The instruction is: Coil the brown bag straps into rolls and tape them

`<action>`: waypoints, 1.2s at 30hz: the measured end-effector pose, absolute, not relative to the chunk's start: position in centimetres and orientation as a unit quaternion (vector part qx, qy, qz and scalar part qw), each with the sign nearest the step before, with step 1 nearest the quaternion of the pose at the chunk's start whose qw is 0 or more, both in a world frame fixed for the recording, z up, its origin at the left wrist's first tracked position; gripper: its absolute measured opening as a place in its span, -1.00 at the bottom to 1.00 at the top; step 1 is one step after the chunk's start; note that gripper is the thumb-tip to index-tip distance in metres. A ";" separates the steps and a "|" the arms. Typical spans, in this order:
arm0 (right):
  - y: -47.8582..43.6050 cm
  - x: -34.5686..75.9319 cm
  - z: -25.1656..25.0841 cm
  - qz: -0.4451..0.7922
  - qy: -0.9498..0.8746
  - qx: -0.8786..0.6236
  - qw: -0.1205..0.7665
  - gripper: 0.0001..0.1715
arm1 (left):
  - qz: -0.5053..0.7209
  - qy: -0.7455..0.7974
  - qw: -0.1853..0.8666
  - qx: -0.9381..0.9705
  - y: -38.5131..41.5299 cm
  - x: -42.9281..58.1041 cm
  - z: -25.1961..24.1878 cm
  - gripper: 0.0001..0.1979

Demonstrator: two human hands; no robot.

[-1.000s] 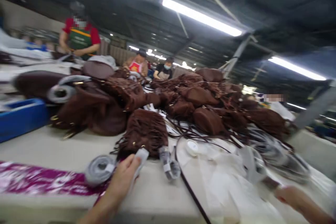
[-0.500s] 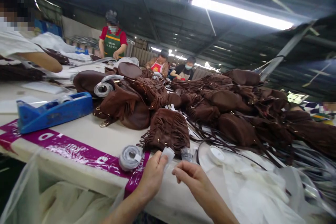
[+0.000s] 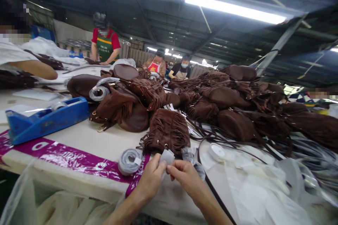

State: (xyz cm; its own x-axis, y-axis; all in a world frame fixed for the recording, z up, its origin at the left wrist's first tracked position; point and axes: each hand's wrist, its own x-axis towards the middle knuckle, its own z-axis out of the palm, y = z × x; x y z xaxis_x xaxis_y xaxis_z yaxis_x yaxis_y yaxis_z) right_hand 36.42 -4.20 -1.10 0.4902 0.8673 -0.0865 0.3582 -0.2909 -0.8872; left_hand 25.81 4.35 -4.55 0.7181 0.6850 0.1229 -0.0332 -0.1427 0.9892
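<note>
One whitish strip (image 3: 167, 156) sits pinched b/w L hand (image 3: 151, 177) fingers, prob. to steady it, R hand (image 3: 188, 179) fingers bunched alongside (can't tell if gripping), just in front of fringed brown bag (image 3: 169, 130).

L hand (image 3: 151, 179) & R hand (image 3: 187, 177) side by side over table's (image 3: 76, 132) near edge, packet (image 3: 167, 156) btwn their fingers. Bag (image 3: 170, 128) on table just behind packet. Roll (image 3: 129, 161) L of L hand, at strip (image 3: 71, 157) running along near edge; dispenser (image 3: 49, 117) farther L, its near end by strip. Pile (image 3: 232, 98) of other bags behind bag & off to R. Spool (image 3: 217, 152) R of R hand, nr sheeting (image 3: 250, 191). Co-worker (image 3: 107, 46) beyond table, back L; arm (image 3: 34, 68) of another at far L, behind dispenser.
</note>
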 end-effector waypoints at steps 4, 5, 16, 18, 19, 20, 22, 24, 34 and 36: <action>-4.9 36.8 -1.6 0.328 -0.381 -0.732 0.460 -0.66 | 0.275 0.252 0.653 0.659 4.4 25.9 -4.7 -0.80; -5.0 36.9 -1.8 0.336 -0.371 -0.722 0.478 -0.66 | 0.260 0.252 0.674 0.644 4.3 26.0 -4.7 -0.79; -5.2 36.3 -3.5 0.155 -0.371 -0.748 0.528 -0.80 | 0.208 0.267 0.741 0.580 3.5 25.2 -3.9 -0.55; -5.5 36.2 -3.4 0.141 -0.384 -0.762 0.502 -0.75 | 0.210 0.258 0.746 0.577 3.4 25.2 -3.9 -0.49; -5.6 36.1 -3.4 0.144 -0.395 -0.763 0.491 -0.70 | 0.214 0.257 0.745 0.577 3.3 25.3 -4.0 -0.45; -5.6 35.9 -3.4 0.151 -0.404 -0.761 0.484 -0.67 | 0.219 0.258 0.741 0.580 3.2 25.3 -4.0 -0.42; -5.7 35.6 -3.3 0.182 -0.415 -0.741 0.495 -0.66 | 0.224 0.265 0.727 0.592 3.1 25.5 -4.0 -0.33; -5.6 35.3 -3.4 0.243 -0.404 -0.707 0.527 -0.64 | 0.227 0.274 0.708 0.610 3.0 25.5 -3.9 -0.25; -5.5 34.4 -3.7 0.578 -0.099 -0.400 0.704 -0.55 | 0.210 0.263 0.688 0.643 2.0 24.0 -2.8 -0.22; -5.2 34.4 -3.7 0.581 -0.093 -0.408 0.698 -0.53 | 0.216 0.260 0.696 0.634 1.9 23.9 -2.8 -0.17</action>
